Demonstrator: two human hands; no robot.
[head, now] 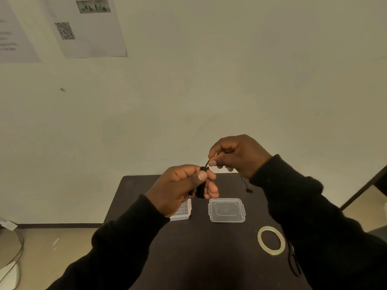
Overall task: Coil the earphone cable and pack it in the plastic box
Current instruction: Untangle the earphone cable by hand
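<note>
My left hand [184,188] pinches a bundle of coiled black earphone cable [200,190], held above the dark table. My right hand [234,154] is just up and to the right, with thumb and forefinger closed on the loose end of the same cable. A short tail with an earbud [248,190] dangles below my right wrist. Below my hands lies a clear plastic lid [227,210] flat on the table. To its left the clear plastic box [182,213] is partly hidden behind my left wrist.
A roll of clear tape [271,239] lies on the dark table [199,248] at the right, beside a black scissors handle [294,262] near my right sleeve. The table stands against a pale wall with printed sheets [88,26]. Cables lie on the floor at the left.
</note>
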